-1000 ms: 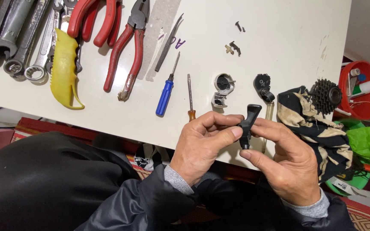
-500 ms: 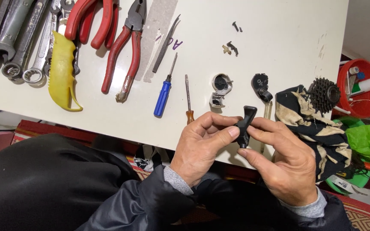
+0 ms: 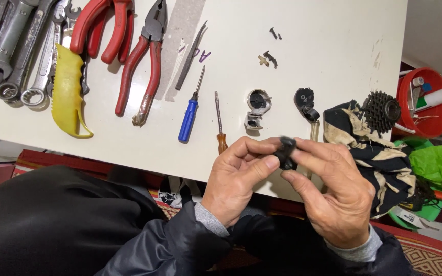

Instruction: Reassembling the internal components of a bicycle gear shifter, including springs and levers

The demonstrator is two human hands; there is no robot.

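Both hands meet at the near edge of a white table (image 3: 333, 46). My left hand (image 3: 236, 179) and my right hand (image 3: 333, 191) pinch a small black plastic part (image 3: 285, 152) between thumbs and fingertips; most of it is hidden by the fingers. Just beyond the hands lie a round silver-and-black housing (image 3: 256, 107), a small black mechanism (image 3: 305, 102), an orange-handled screwdriver (image 3: 219, 122) and a blue-handled screwdriver (image 3: 190, 110).
Red-handled pliers (image 3: 141, 71), spanners (image 3: 21, 51) and a yellow-handled tool (image 3: 67, 94) fill the table's left. Small screws (image 3: 269, 57) lie further back. A dirty rag (image 3: 369, 148) with a bicycle cog cluster (image 3: 380, 110) sits right, beside a red tub (image 3: 425, 102) and green bag (image 3: 441, 166).
The black part has been turned in my fingers from standing upright to lying lower and more covered; both hands stay close together at the table's edge.
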